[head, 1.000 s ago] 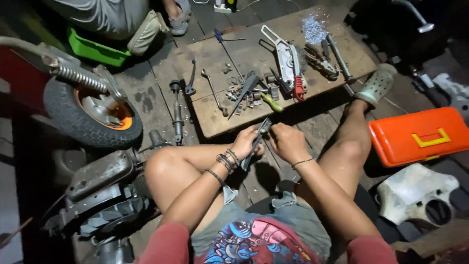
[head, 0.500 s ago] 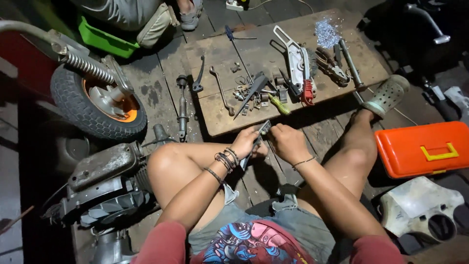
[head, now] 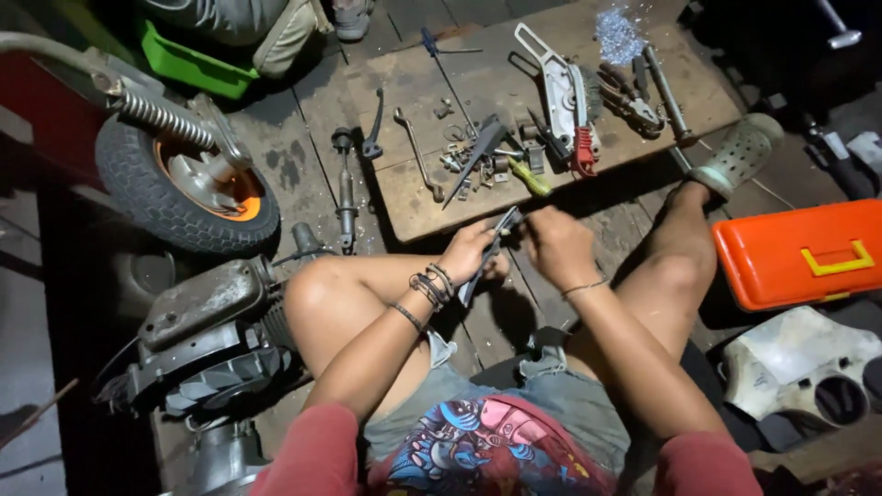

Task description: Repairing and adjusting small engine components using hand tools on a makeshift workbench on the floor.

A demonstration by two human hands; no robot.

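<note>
2 hands mid-frame: we've got our left hand (head: 470,250) clamped around a thin, stiff, light-looking metal strip (head: 485,259), right hand (head: 558,246) pinching its top end, probably safest held by the flat sides.

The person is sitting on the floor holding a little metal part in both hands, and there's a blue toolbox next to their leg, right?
Nearly. The toolbox is orange with a yellow handle, not blue, as the head view shows. The rest holds: left hand and right hand both hold the metal part.
</note>
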